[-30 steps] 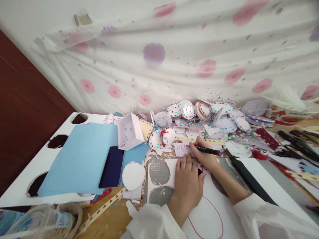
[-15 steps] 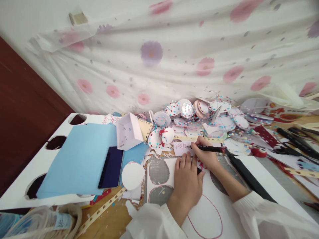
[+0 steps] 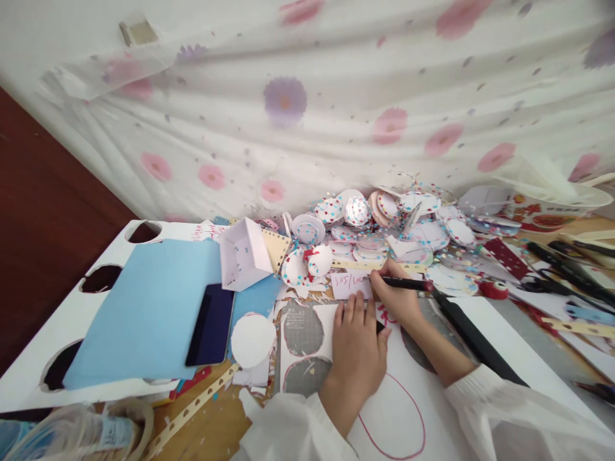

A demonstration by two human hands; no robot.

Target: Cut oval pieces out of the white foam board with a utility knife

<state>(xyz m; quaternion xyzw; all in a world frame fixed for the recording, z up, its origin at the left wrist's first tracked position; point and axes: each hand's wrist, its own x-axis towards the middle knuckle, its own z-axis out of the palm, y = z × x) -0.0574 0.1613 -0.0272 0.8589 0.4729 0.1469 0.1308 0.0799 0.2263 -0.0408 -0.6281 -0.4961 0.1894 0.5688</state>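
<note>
My right hand (image 3: pixel 398 296) grips a black marker pen (image 3: pixel 406 283) between thumb and fingers, its tip at a small white paper slip (image 3: pixel 343 285). On that slip stands red handwriting reading roughly "305/300". My left hand (image 3: pixel 358 342) lies flat with fingers stretched out, fingertips at the slip's lower edge. Beneath it is a large white sheet (image 3: pixel 379 442) with cut-out round holes and a red drawn circle. A small black piece shows between the left thumb and fingers; what it is I cannot tell. Red marks show on the sheet near my right wrist.
Left lie a phone (image 3: pixel 210 325), blue paper (image 3: pixel 139 307), a white paper box (image 3: pixel 245 253) and a white paper disc (image 3: pixel 253 339). A heap of confetti-dotted paper discs (image 3: pixel 358 211) lines the back. Pens, scissors and a paper bowl (image 3: pixel 552 211) stand right; tape rolls (image 3: pixel 144 419) front left.
More red digits have appeared on the slip after the slash. The right hand has shifted only slightly with the marker pen, and the whole view has moved a little.
</note>
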